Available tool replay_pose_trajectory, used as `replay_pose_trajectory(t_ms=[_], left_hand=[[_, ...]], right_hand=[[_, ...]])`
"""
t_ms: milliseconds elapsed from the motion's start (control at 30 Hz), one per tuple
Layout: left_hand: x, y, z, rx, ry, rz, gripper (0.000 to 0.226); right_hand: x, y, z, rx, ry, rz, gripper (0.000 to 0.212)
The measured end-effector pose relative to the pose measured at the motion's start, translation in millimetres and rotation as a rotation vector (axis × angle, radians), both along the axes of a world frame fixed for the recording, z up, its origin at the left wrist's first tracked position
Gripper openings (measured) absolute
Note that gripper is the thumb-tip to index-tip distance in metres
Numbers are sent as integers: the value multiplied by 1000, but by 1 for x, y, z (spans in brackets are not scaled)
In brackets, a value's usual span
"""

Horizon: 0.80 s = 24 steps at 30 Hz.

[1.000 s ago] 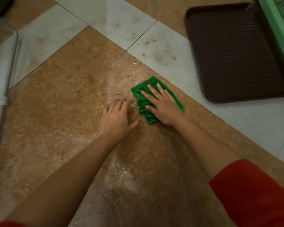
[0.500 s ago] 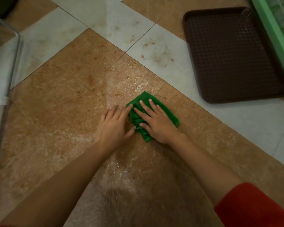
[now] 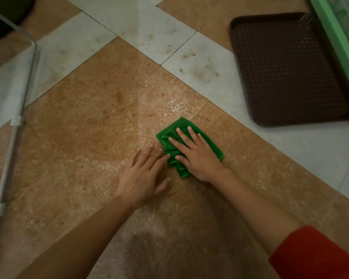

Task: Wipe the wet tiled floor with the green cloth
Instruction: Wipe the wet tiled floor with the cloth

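A crumpled green cloth (image 3: 182, 124) lies on the brown tiled floor (image 3: 89, 109), near the seam to the pale grey tiles. My right hand (image 3: 197, 156) presses flat on the cloth with its fingers spread, covering most of it. Just left of it, my left hand (image 3: 141, 176) rests palm down on the bare tile, its fingertips touching the cloth's edge and holding nothing. A wet sheen (image 3: 169, 103) glistens on the floor beyond the cloth and around my left hand.
A dark brown plastic tray (image 3: 286, 67) lies on the floor at the upper right, with a green crate (image 3: 338, 37) beside it at the edge. A bent metal tube frame (image 3: 18, 121) runs down the left side. Stained grey tiles (image 3: 199, 65) lie beyond the cloth.
My right hand has dragged the cloth toward me across the brown tile, away from the grey tiles. My left hand slid back a little with it.
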<state>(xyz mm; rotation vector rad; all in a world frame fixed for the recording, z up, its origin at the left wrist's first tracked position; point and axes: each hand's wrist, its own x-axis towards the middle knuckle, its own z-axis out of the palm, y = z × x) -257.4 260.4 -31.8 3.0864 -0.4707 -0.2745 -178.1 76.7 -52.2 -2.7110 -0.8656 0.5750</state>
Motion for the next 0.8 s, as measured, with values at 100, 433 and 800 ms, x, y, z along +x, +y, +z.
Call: replay_pose_trajectory(t_ms=[100, 433, 800], left_hand=[[-3, 0, -2, 22, 11, -19, 61], [-4, 0, -3, 53, -4, -52, 61], [-9, 29, 6, 31, 17, 121, 63]], right_hand=[[5, 6, 2, -30, 13, -69, 56], [-4, 4, 3, -55, 0, -8, 56], [4, 41, 6, -110, 3, 71, 57]])
